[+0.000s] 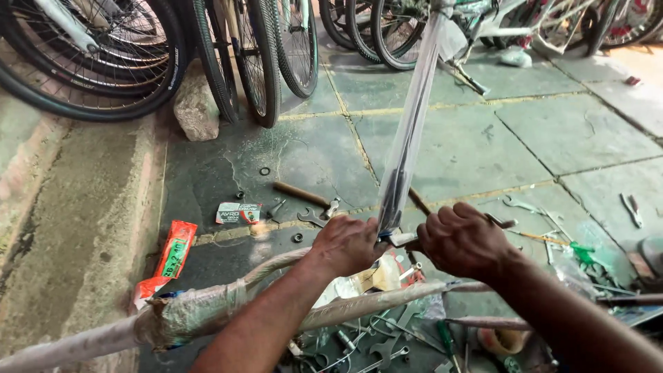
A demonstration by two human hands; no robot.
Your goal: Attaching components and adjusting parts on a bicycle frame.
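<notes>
Far left there's a row of bike wheels leaning along the wall, w/ a chunk of rock sitting on the ground between two tyres. Below that, an orange packet lies flat on the stone floor, near the plastic-wrapped frame tube that runs across the bottom of the shot. A bit further in: small printed card box, a washer on its own, and a wooden-handled hammer lying next to a spanner.

Middle: left hand is curled shut around the bottom end of the wrapped fork leg, thumb side up. That leg is a long pale tube in clear plastic, standing almost upright and tilting a bit to the right, w/ its dark lower end right at the knuckles. Right hand is fisted just beside it, gripping what looks like a tool handle pressed against the same spot, can't tell exactly what tool tbh. The two hands are nearly touching.

Right side: more spanners and bits scattered on the tiles, incl. pliers well apart from everything. Pile of loose tools under the forearms.
</notes>
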